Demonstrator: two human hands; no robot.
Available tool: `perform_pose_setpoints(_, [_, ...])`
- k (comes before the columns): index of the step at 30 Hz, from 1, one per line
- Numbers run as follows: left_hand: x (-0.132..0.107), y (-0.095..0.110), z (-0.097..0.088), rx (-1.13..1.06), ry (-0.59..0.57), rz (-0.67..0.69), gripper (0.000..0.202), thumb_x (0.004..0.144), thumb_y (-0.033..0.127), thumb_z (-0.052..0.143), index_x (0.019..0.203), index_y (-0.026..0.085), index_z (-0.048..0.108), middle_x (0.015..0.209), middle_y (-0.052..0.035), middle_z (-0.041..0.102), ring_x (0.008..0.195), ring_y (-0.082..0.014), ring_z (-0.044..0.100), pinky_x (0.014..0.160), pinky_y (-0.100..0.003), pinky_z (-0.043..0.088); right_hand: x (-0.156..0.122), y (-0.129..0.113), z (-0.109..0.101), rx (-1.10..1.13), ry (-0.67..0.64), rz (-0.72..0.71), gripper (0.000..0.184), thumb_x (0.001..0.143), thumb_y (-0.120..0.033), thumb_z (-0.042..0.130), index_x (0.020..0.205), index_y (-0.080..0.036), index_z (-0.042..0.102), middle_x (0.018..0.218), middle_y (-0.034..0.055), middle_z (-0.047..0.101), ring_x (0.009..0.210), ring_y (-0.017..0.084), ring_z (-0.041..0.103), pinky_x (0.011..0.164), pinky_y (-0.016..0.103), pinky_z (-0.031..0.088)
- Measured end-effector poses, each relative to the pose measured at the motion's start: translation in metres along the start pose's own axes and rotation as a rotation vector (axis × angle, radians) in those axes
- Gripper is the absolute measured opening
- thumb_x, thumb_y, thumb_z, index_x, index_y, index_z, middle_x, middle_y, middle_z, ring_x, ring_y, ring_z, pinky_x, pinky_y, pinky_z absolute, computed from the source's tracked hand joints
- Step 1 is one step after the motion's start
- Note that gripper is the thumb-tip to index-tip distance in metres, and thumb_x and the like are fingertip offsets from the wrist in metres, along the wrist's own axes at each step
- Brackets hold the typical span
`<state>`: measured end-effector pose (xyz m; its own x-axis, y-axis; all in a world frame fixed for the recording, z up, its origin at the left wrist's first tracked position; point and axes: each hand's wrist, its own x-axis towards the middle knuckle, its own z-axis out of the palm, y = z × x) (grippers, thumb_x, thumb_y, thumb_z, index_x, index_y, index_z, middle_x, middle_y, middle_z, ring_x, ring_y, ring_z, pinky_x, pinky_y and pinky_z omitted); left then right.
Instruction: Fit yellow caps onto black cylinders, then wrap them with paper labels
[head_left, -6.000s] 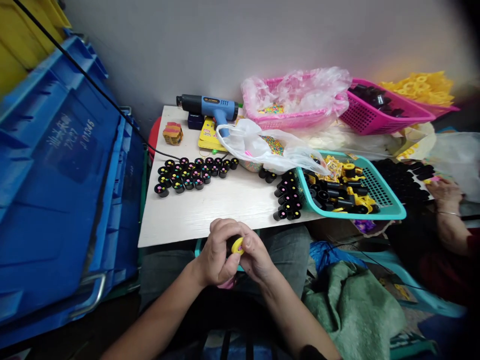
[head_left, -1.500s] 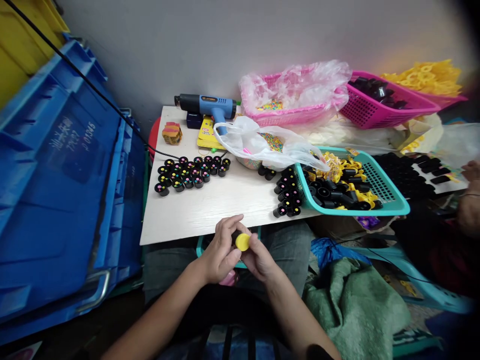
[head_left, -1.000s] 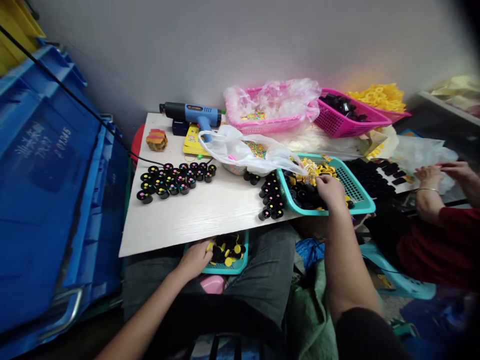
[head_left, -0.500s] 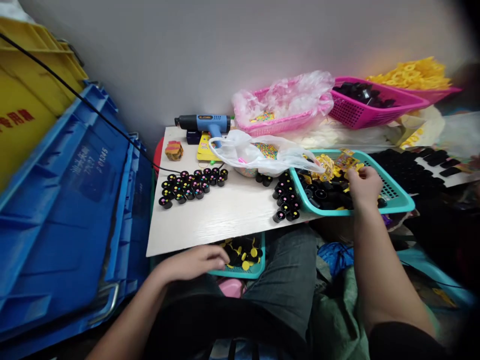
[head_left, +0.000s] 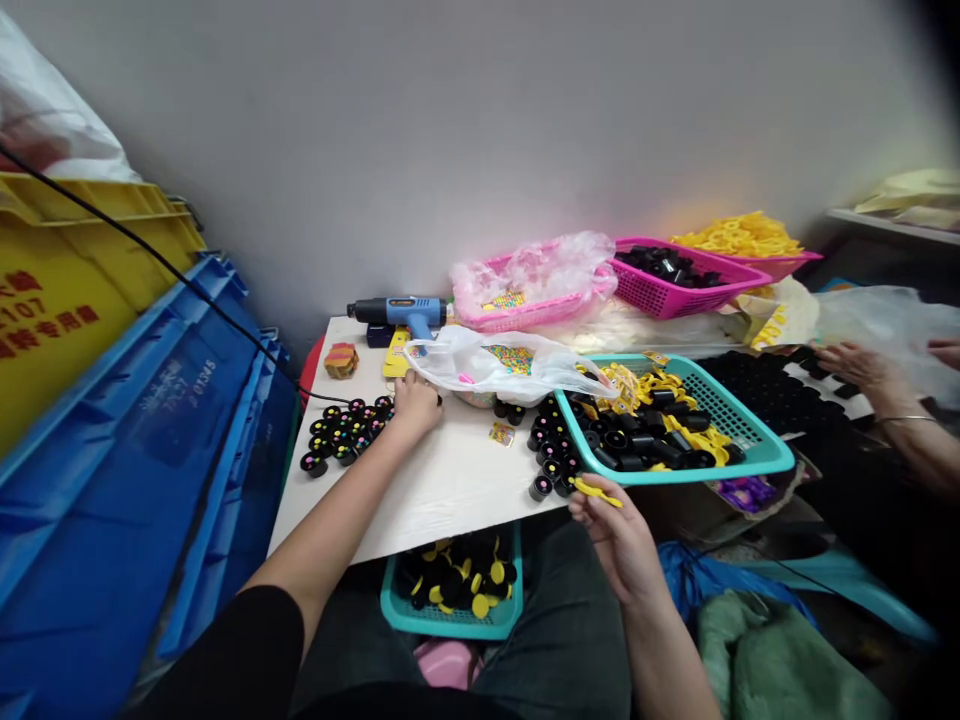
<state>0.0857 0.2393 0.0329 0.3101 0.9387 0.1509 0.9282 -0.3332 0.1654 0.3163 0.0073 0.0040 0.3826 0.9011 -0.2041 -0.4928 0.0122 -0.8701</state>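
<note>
My left hand (head_left: 416, 407) reaches over the right end of a group of small black cups (head_left: 349, 432) with coloured dots inside. Its fingers are bent down around a black cup there, which the hand mostly hides. Near the table's front edge, my right hand (head_left: 615, 530) pinches a thin yellow plastic piece (head_left: 598, 492) between thumb and fingers. Just beyond it stands a second cluster of black cups (head_left: 551, 467). A turquoise basket (head_left: 765, 455) at the right holds black cylinders and yellow parts. A small printed packet (head_left: 502, 433) lies flat on the white tabletop (head_left: 450, 490).
A blue heat gun (head_left: 409, 312) and a clear bag of coloured beads (head_left: 510, 362) lie toward the back. Pink baskets (head_left: 660, 300) line the wall. Below the table is a turquoise basket (head_left: 452, 628) of black-and-yellow parts. A co-worker's hand (head_left: 862, 370) is at far right.
My left hand has gone from below the table edge up to the black cups. My right hand has left the basket with the yellow piece. A packet now lies on the table.
</note>
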Motion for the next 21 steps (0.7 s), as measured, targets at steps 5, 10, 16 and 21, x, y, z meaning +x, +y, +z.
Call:
perform_pose_setpoints(5, [-0.035, 0.008, -0.023, -0.102, -0.025, 0.068, 0.029, 0.078, 0.024, 0.057, 0.104, 0.015, 0.066, 0.111, -0.0163, 0.064, 0.115, -0.0367, 0.048, 0.096, -0.051, 0.036, -0.005, 0.008, 0.023, 0.031, -0.170, 0.032, 0.041, 0.075, -0.045, 0.072, 0.106, -0.018, 0.065, 0.083, 0.0036, 0.063, 0.070, 0.012, 0.057, 0.063, 0.024, 0.049])
perform_pose_setpoints(10, [-0.122, 0.022, -0.030, -0.513, -0.094, 0.234, 0.037, 0.084, 0.018, 0.047, 0.120, 0.022, 0.057, 0.115, -0.0066, 0.063, 0.107, -0.0213, 0.057, 0.095, -0.035, 0.045, -0.016, 0.015, 0.052, -0.125, -0.249, 0.089, 0.046, 0.076, -0.041, 0.073, 0.113, -0.019, 0.056, 0.070, 0.0009, 0.067, 0.061, 0.013, 0.060, 0.060, 0.024, 0.048])
perform_pose_setpoints(16, [-0.201, 0.028, -0.008, -1.187, -0.111, 0.109, 0.039, 0.088, 0.023, 0.050, 0.127, 0.020, 0.048, 0.121, -0.0108, 0.056, 0.113, -0.0236, 0.055, 0.094, -0.036, 0.048, -0.027, 0.025, 0.085, -0.189, -0.374, 0.223, 0.034, 0.069, -0.043, 0.077, 0.082, -0.015, 0.061, 0.057, 0.0011, 0.067, 0.044, 0.009, 0.056, 0.045, 0.019, 0.040])
perform_pose_setpoints(21, [-0.216, 0.025, -0.014, -1.204, -0.126, 0.164, 0.034, 0.092, 0.025, 0.044, 0.126, 0.020, 0.046, 0.119, -0.0100, 0.057, 0.111, -0.0235, 0.055, 0.097, -0.037, 0.044, -0.038, 0.038, 0.104, -0.172, -0.349, 0.231, 0.033, 0.072, -0.038, 0.076, 0.090, -0.018, 0.058, 0.049, -0.0050, 0.061, 0.038, 0.005, 0.045, 0.042, 0.014, 0.032])
